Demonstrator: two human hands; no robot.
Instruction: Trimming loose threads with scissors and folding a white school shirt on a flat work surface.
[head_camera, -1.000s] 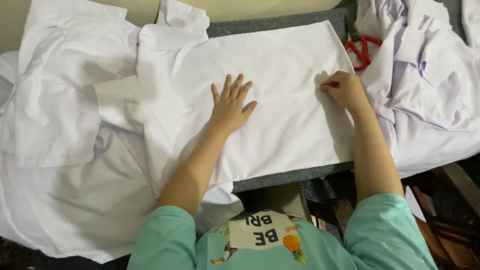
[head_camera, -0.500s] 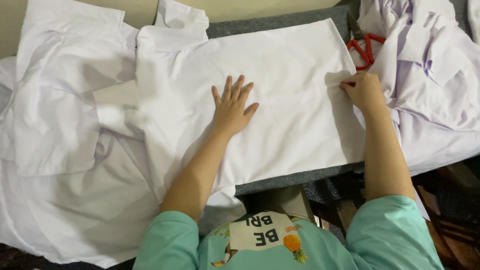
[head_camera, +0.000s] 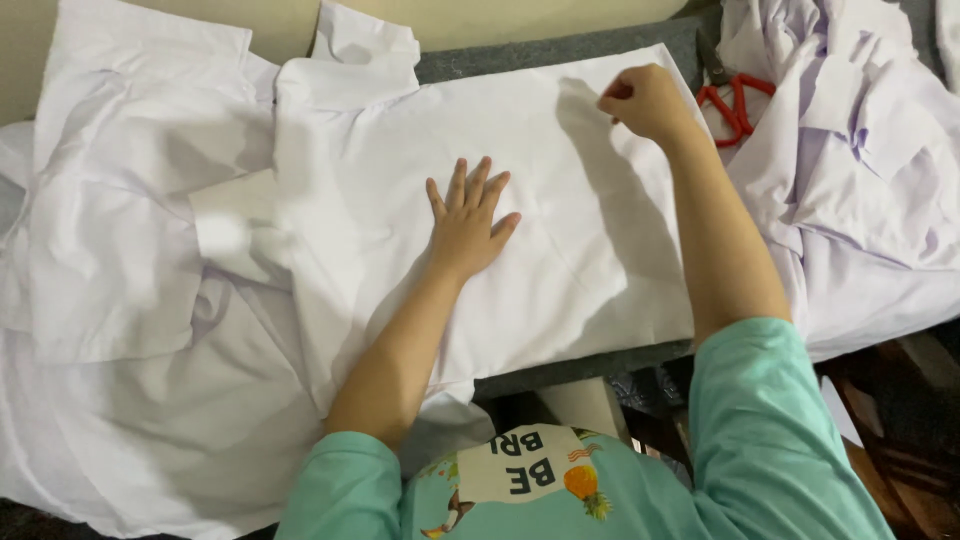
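Note:
A white shirt (head_camera: 560, 250) lies spread flat on a grey padded surface (head_camera: 560, 48), its collar end at the upper left. My left hand (head_camera: 468, 218) rests flat on the middle of the shirt with fingers spread, holding nothing. My right hand (head_camera: 645, 100) is at the shirt's upper right part near its far edge. Its fingers are pinched together on the cloth, and it casts a shadow to its left.
Red-handled scissors (head_camera: 735, 105) lie just right of my right hand. A heap of white and pale lilac cloth (head_camera: 860, 180) fills the right side. More white garments (head_camera: 120, 250) cover the left. Dark wooden furniture (head_camera: 900, 440) shows at the lower right.
My right hand has moved from the shirt's right edge up and leftward to its upper right part. My left hand has stayed flat on the shirt.

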